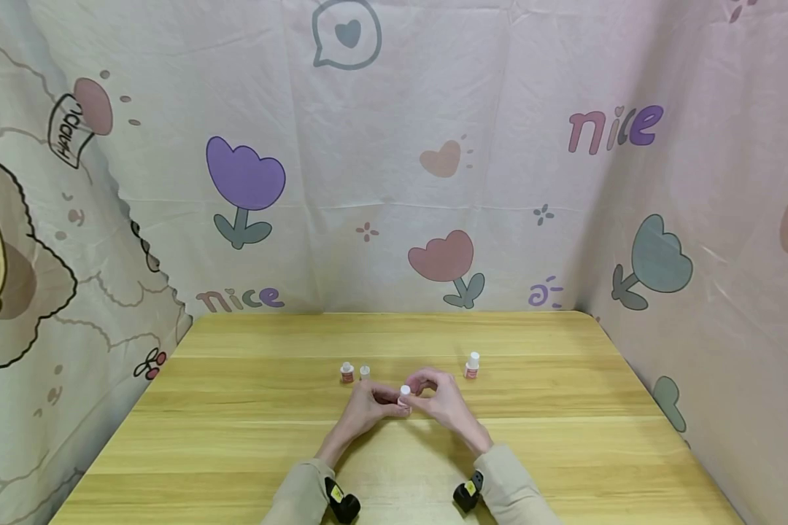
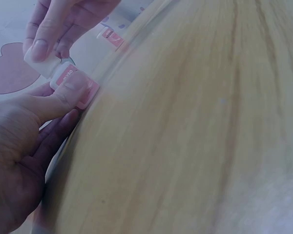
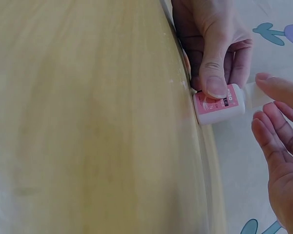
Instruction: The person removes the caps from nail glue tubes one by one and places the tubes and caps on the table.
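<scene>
A small white bottle point(image 3: 219, 116) with a pink label stands on the table between the hands. My left hand point(image 1: 365, 408) grips its body, thumb across the label. At the bottle's neck sits a white cap point(image 2: 43, 66), which my right hand point(image 1: 441, 397) pinches between thumb and fingers. In the right wrist view the cap lines up with the neck; whether it is fully seated cannot be told. Just beyond the left hand are a similar small bottle point(image 1: 346, 373) and a small white-topped item point(image 1: 365, 372), its lower part partly hidden by that hand.
Another bottle point(image 1: 472, 366) with a tall white cap stands upright on the wooden table point(image 1: 565, 437), right of and beyond the right hand. A printed cloth point(image 1: 368, 182) hangs behind the table and along both sides.
</scene>
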`<state>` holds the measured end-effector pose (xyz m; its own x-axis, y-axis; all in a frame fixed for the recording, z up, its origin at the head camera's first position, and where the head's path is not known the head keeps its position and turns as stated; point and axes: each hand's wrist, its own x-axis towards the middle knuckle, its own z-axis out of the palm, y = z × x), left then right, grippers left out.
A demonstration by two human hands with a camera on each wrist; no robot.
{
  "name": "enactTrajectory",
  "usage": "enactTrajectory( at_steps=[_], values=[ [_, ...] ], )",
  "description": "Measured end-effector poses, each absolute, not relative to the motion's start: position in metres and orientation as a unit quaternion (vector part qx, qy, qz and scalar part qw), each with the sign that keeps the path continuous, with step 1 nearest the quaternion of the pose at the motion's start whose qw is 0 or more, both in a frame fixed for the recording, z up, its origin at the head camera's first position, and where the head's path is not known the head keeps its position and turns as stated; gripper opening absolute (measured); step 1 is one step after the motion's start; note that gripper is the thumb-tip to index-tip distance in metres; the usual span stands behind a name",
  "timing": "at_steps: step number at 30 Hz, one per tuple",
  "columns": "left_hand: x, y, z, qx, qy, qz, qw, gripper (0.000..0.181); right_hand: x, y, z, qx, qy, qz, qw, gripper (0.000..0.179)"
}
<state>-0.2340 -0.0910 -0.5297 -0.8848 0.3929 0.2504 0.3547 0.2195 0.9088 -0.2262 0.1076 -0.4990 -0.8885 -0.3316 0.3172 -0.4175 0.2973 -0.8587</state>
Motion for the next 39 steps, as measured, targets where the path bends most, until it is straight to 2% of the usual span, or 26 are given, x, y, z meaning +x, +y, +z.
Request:
enactTrajectory(
  at_steps=[10, 18, 32, 39],
  values=[
    [-0.2347, -0.0911, -0.5289, 0.227, 0.783, 0.578, 0.026, 0.021, -0.2258, 0.1091, -0.4982, 0.260, -0.791, 0.553, 0.031, 0.019],
    [-0.2348, -0.0918, -0.5292, 0.230, 0.777, 0.585, 0.030, 0.022, -0.2257, 0.1080, -0.4973, 0.226, -0.817, 0.529, 0.036, 0.028],
    [-0.2341, -0.0911, -0.5277, 0.229, 0.782, 0.580, 0.028, 0.022, -0.2275, 0.1075, -0.4991, 0.258, -0.800, 0.538, 0.056, 0.017],
    [-0.2342, -0.0910, -0.5277, 0.222, 0.785, 0.577, 0.027, 0.021, -0.2273, 0.1072, -0.5000, 0.256, -0.804, 0.534, 0.048, 0.022]
  ],
)
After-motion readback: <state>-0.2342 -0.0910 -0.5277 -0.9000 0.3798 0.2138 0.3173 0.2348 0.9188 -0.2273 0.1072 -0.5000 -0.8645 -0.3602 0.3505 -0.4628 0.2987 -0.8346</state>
